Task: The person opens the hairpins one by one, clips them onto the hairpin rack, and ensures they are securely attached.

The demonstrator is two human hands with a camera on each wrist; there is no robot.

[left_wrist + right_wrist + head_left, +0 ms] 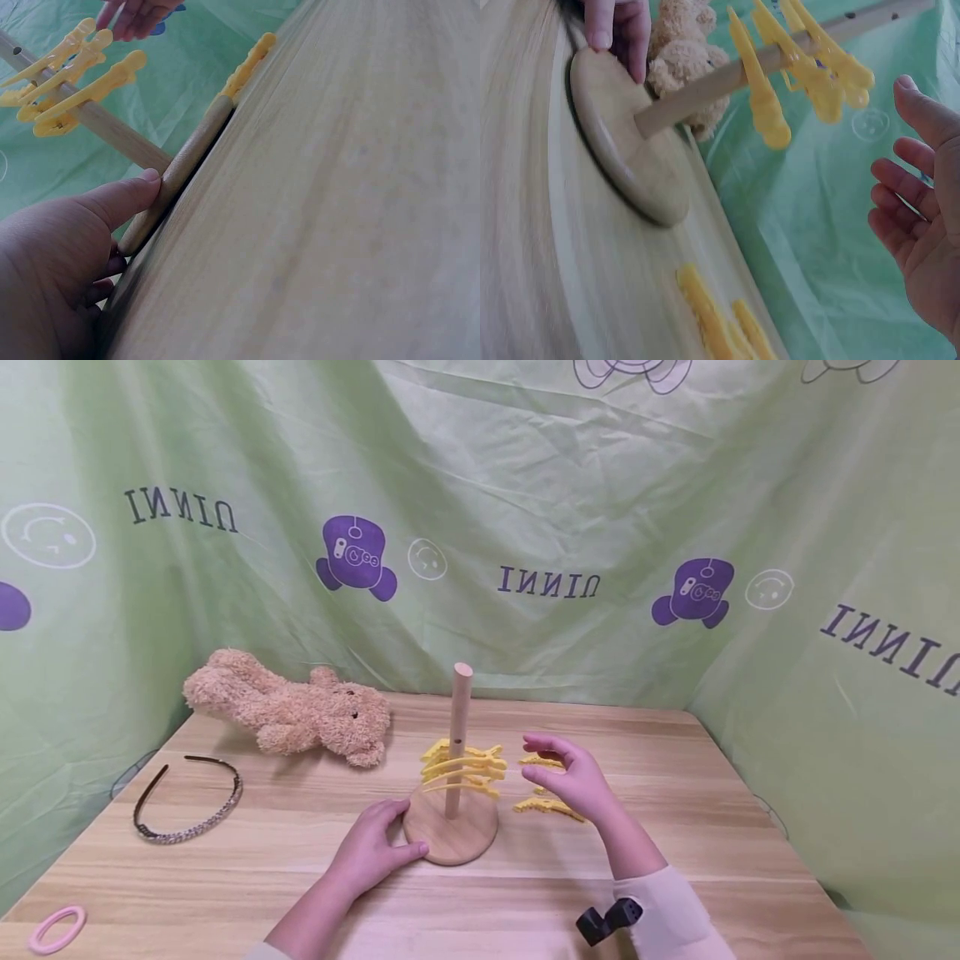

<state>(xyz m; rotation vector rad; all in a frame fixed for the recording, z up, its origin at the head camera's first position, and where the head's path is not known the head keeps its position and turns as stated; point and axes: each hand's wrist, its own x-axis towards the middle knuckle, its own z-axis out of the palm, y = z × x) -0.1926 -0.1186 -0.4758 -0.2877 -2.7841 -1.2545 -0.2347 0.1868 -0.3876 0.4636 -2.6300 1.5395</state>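
Note:
A wooden stand has a round base and an upright pole. Several yellow alligator hair clips are clamped across the pole, one above another. My left hand holds the left edge of the base between thumb and fingers; in the left wrist view the thumb lies against the rim. To the right of the pole, my right hand hovers with loosely bent fingers apart and nothing between them, as the right wrist view also shows. Below it, more yellow hair clips lie on the table, partly hidden by that hand.
A plush teddy bear lies on its side at the back left of the wooden table. Nearer are a jewelled headband and, at the front left, a pink ring-shaped band. A green printed curtain surrounds the table.

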